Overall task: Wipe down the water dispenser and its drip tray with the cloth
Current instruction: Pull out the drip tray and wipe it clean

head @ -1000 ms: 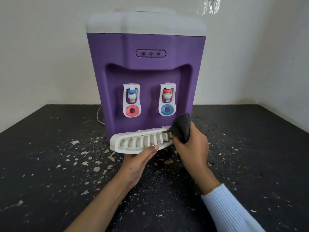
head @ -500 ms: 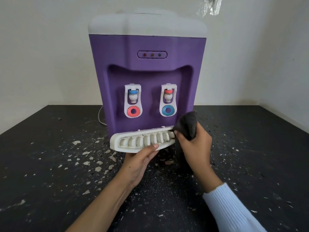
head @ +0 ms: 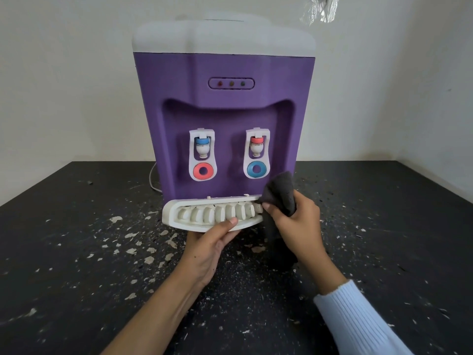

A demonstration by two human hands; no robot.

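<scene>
Two hands at the tray (head: 170, 213) of the dispenser (head: 225, 73).
Pale walls (head: 64, 73) meet in a corner behind a black table (head: 76, 278) strewn with pale flecks (head: 131, 251). The purple dispenser stands on the table, its white tray jutting from its foot. The left hand (head: 207, 244) holds the tray, thumb on the front rim, fingers underneath and hidden. The right hand (head: 299, 226), blue-sleeved, curls its fingers round the dark cloth (head: 280, 190), bunched against the tray's right end.
</scene>
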